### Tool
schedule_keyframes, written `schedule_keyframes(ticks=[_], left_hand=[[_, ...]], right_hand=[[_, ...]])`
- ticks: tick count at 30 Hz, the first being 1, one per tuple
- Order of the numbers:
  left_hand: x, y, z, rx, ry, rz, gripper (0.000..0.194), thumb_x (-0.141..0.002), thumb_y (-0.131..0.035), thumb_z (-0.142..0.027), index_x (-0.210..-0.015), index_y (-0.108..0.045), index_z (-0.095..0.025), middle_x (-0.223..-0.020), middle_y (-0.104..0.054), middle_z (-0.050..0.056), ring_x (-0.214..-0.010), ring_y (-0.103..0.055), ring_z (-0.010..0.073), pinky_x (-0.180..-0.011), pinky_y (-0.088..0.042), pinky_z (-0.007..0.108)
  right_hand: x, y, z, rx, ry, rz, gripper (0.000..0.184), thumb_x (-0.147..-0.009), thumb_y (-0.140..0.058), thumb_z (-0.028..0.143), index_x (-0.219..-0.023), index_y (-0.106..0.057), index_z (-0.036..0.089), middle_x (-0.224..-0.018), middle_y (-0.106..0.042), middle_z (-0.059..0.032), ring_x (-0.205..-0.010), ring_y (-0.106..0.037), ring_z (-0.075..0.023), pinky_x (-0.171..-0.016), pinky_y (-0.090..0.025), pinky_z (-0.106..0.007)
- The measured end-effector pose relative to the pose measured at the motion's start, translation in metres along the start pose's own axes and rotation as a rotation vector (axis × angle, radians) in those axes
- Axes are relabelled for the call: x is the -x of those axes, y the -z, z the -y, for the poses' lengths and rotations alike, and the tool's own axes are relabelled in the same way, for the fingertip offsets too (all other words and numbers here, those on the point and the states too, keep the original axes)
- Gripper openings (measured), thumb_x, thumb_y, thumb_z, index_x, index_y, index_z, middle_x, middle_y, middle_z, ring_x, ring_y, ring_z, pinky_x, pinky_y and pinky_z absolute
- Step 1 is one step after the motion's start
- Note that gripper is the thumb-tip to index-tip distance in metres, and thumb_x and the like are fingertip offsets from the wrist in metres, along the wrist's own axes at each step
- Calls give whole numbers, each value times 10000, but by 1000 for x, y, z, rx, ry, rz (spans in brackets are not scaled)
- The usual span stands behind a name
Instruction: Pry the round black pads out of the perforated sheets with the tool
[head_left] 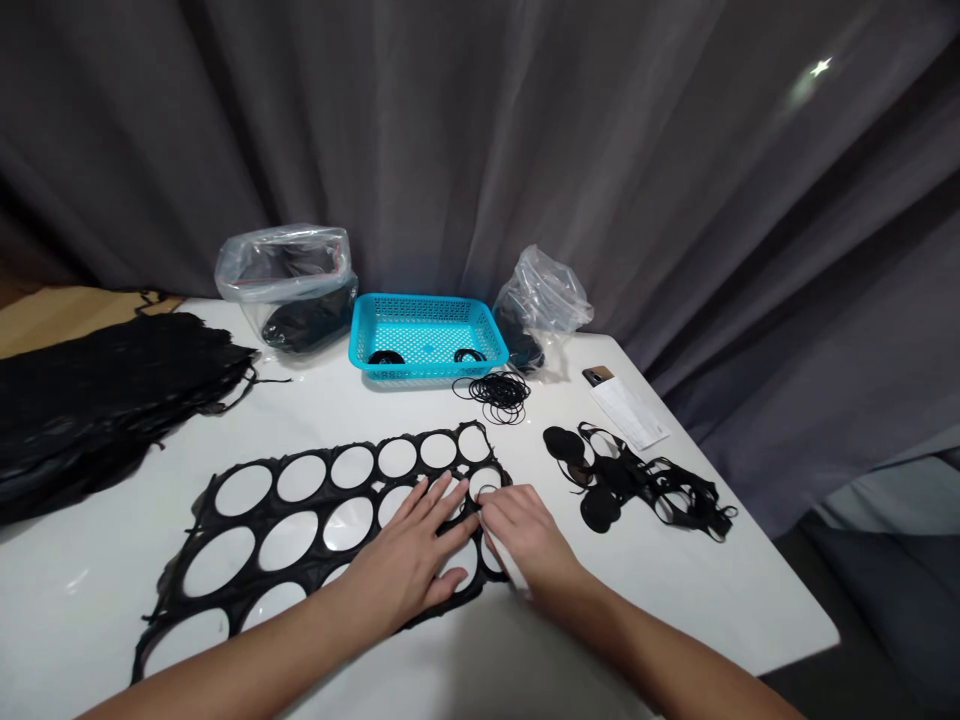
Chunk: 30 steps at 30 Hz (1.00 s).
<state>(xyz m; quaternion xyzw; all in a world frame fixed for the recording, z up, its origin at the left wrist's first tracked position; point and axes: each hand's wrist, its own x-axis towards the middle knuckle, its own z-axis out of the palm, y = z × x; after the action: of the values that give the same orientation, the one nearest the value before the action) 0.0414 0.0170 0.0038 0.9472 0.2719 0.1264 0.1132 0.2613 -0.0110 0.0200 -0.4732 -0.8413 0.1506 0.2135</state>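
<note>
A black rubber sheet (322, 525) with rows of large round holes lies flat on the white table. My left hand (420, 550) rests palm down on its right part, fingers spread, pressing on the strips between holes. Close beside it, my right hand (525, 535) is closed at the sheet's right edge. A slim white strip-like thing (510, 565) sticks out beneath the right hand; its kind is hidden by the fingers. A thin black ring (487, 490) shows at those fingertips, over one of the holes.
Behind the sheet stands a blue basket (429, 371) holding black rings, between two clear plastic bags (285, 262) (551, 290). Loose black rings (504, 395) lie before it. Black scraps (637, 480) and a white paper (630, 412) are at right, a black sheet stack (105, 400) at left.
</note>
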Motion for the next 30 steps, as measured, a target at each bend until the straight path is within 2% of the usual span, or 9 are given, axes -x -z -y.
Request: schedule_keyframes(ticks=[3,6,8,10,14,17,21,24,30], left_hand=[[0,1,0,11,9,-6,606,-893,-675,-281,-1461,-468,-256,-1616,-319,114,-1496,-213,405,-1150,-312,603],[0,3,0,12,13,1,540,-903,-673,-307,-1417,-517,-257,-1623,-301,113,-1495,-193,427,-1139,-316,627],[1,5,0,10,12,5,545,-904,-680,-307,-1420,-513,-255,-1624,-300,117,-1493,-198,429,-1136,-322,629],[2,7,1,20,1,-3,573,-919,-675,-318,-1452,-475,-250,-1626,-296,118,-1498,-198,409,-1145,-325,611],[5,15,-3,53,-45,-24,573,-953,-644,-342,-1481,-441,-248,-1612,-329,116,-1497,-241,358,-1178,-306,548],[10,18,-10,85,-106,18,535,-937,-661,-348,-1443,-496,-284,-1587,-382,97,-1490,-261,361,-1178,-296,560],[18,18,-18,75,-142,86,611,-894,-718,-331,-1458,-485,-293,-1593,-368,113,-1485,-254,394,-1151,-316,603],[21,16,-19,64,-148,71,635,-892,-726,-324,-1472,-468,-306,-1606,-346,96,-1494,-225,392,-1156,-309,600],[23,14,-18,63,-156,48,675,-923,-691,-356,-1525,-388,-314,-1612,-337,80,-1505,-204,366,-1174,-287,579]], right_hand=[[-13,12,-24,115,-53,-69,181,-849,-537,118,-995,-623,185,-1016,-693,-144,-938,-584,-291,-856,-398,-416],[-31,41,-67,137,-340,-311,141,-906,-482,183,-821,-593,205,-832,-671,-105,-782,-574,-247,-781,-408,-389],[-37,59,-91,8,-501,-425,155,-904,-518,265,-763,-564,220,-768,-664,-68,-717,-574,-220,-718,-427,-357],[-37,68,-103,-266,-637,-437,204,-857,-607,345,-707,-537,226,-722,-668,-45,-709,-605,-209,-649,-447,-319],[-23,65,-87,-1048,-769,-288,325,-721,-797,397,-712,-535,205,-836,-736,-88,-843,-709,-234,-500,-460,-229],[-11,55,-63,-1355,-795,-226,350,-695,-858,353,-772,-560,187,-934,-749,-110,-927,-734,-239,-470,-487,-185],[6,40,-34,-1402,-756,-244,336,-711,-866,344,-758,-580,176,-897,-727,-69,-1006,-720,-238,-574,-563,-194],[17,33,-19,-1350,-721,-321,357,-723,-860,365,-713,-554,180,-935,-723,-60,-964,-710,-205,-645,-575,-223],[27,35,-17,-1372,-747,-414,335,-721,-857,370,-760,-576,192,-890,-682,-47,-1068,-695,-262,-597,-540,-217]])
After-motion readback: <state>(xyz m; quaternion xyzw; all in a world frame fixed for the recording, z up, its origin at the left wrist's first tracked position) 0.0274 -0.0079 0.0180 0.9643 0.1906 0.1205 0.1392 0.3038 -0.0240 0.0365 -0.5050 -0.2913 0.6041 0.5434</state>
